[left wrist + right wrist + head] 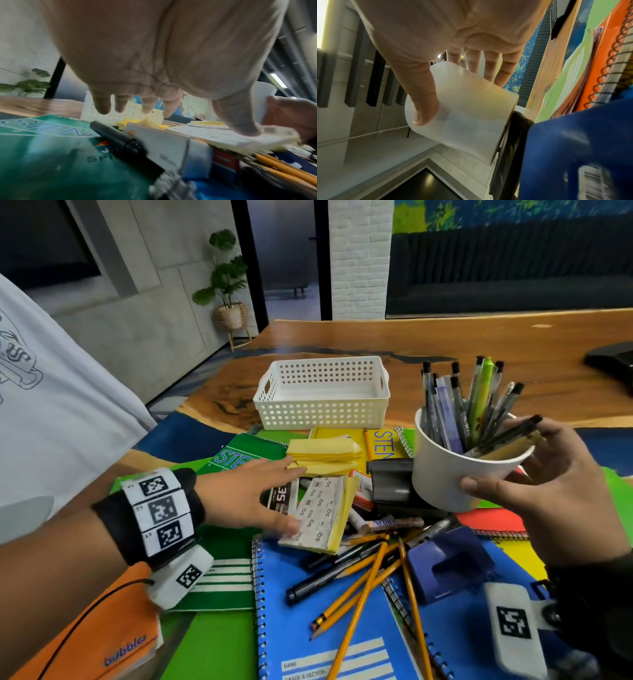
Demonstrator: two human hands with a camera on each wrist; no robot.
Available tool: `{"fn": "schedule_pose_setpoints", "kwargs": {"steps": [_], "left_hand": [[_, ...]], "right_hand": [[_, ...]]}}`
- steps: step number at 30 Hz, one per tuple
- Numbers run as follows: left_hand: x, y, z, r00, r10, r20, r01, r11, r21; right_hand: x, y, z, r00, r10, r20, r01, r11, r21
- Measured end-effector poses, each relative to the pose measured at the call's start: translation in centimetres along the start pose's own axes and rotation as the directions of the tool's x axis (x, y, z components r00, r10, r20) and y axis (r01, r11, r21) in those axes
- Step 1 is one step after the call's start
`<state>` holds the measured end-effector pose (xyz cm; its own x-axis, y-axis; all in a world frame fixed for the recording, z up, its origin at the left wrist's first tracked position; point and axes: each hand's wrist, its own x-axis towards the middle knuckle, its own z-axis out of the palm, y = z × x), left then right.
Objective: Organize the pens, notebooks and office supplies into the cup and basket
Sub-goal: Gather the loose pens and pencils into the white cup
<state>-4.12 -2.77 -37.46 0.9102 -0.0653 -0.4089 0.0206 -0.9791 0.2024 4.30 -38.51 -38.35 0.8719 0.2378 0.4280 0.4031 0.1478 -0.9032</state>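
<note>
Both hands were busy: the right hand [544, 491] wrapped thumb and fingers around the white cup [452, 470] of pens [455, 409]. The left hand [246, 494] lay spread, fingers straight, thumb pressing a printed pad [317, 513].

tilted white cup [442, 470] of pens [455, 409], empty white basket [322, 405] behind

White printed T-shirt [51, 392], black wristbands with white square-code tags [159, 508], thin black cable [85, 618]

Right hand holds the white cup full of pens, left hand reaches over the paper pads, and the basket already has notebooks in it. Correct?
Not quite. The head view shows the white basket empty. The rest holds: right hand grips the cup of pens, left hand reaches over the pads.
</note>
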Motion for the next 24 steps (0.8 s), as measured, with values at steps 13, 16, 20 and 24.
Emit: {"fn": "schedule_pose_setpoints", "kwargs": {"steps": [13, 16, 20, 24], "left_hand": [[-1.7, 2.7, 0.7, 0.913, 0.261, -0.314, -0.279, 0.96, -0.012], [-2.4, 1.2, -0.9, 0.851, 0.162, -0.5, -0.303, 0.928, -0.216], [-4.0, -0.9, -2.6, 0.754, 0.042, -0.656, -0.27, 0.929, -0.251], [-5.5, -1.9, -2.1, 0.794, 0.032, -0.607, -0.11, 0.99, -0.091]], "right_hand": [[-0.1, 0.1, -0.5, 1.0, -0.007, -0.009, 0.007, 1.0, 0.012], [0.0, 0.2, -0.6, 1.0, -0.023, -0.006, 0.024, 1.0, 0.016], [0.1, 0.4, -0.6, 0.999, -0.036, -0.011, 0.037, 0.999, 0.038], [0.2, 0.6, -0.5, 0.999, -0.03, -0.022, 0.031, 0.999, 0.03]]}}
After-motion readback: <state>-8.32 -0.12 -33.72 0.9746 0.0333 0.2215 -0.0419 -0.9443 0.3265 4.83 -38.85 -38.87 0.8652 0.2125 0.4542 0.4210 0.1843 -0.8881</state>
